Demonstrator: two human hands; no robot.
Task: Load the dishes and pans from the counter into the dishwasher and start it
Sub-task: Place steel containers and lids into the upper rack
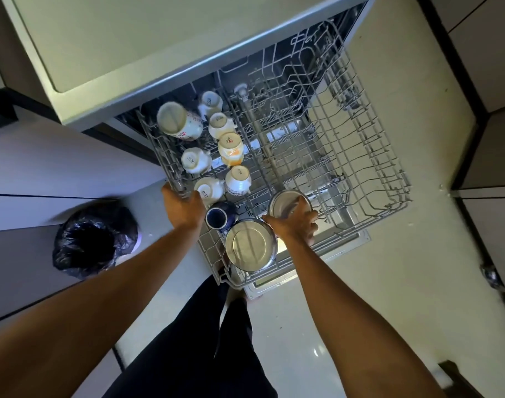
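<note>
Setting steel bowl (pixel 288 206) into rack (pixel 360 156), centre-low in frame; R hand (pixel 295 225) fingers wrapped on its rim. L hand (pixel 182 206) closed on rack's left front edge, steadying it. Bigger steel bowl (pixel 249 244) just below, blue cup (pixel 219 218) beside it, white cups (pixel 214 191) upside down at centre-left. Step: loading upper rack, mid-task. Next, prob.: seat bowl btwn tines, let go; right half of rack bare.

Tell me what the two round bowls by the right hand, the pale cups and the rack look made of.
Two bowls: probably stainless steel, with a shiny grey reflective sheen. Pale cups: likely glazed ceramic, cream and glossy, with printed marks on their upturned bases. Rack: grey wire, seemingly coated metal with a matte finish. The right hand touches the farther bowl.
</note>
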